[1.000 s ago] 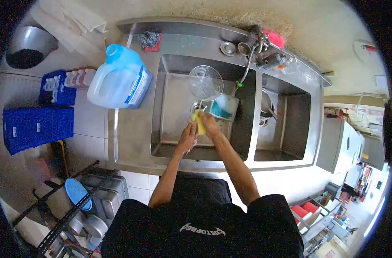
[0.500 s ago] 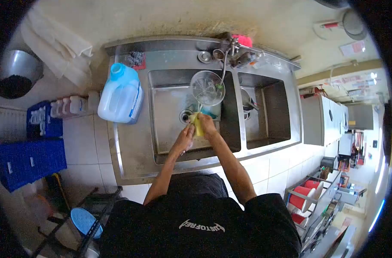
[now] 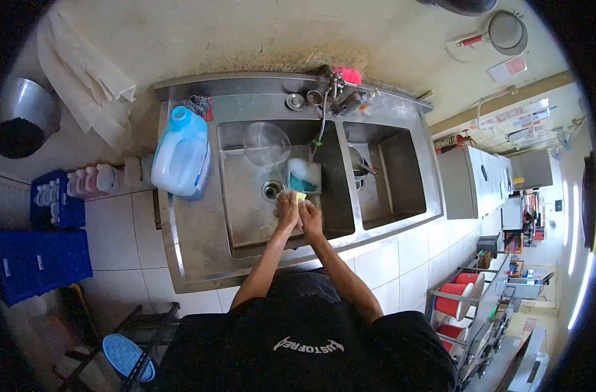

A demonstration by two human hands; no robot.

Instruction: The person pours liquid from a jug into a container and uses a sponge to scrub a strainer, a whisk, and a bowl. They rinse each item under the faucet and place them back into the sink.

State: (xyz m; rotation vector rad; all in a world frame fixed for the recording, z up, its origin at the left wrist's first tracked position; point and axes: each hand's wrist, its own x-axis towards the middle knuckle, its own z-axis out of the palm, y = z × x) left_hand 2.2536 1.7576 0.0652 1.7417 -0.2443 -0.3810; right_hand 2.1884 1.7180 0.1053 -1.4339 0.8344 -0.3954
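A round wire skimmer (image 3: 267, 144) tilts over the left sink basin (image 3: 245, 225), its thin handle running down toward my hands. My left hand (image 3: 286, 210) is closed around that handle, with some suds near the fingers. In my right hand (image 3: 310, 218) is a yellow sponge (image 3: 301, 198), pressed close beside the left hand at the handle; the exact contact is hidden by my fingers. Just beyond my hands, a green-tinted container (image 3: 304, 176) topped with white foam sits in the basin. The round drain (image 3: 271, 190) shows left of it.
A large blue-and-white jug (image 3: 181, 157) stands on the left counter. The tap (image 3: 335, 81) rises behind the basins. A pan (image 3: 358, 163) lies in the right basin (image 3: 402, 176). Blue crates (image 3: 40, 261) are on the floor at left. A steel scrubber (image 3: 198, 104) lies behind the jug.
The skimmer head has swung left across the basin, uncovering the foamy container. My right hand has come down level with my left, and the sponge shows less. The head view has shifted slightly.
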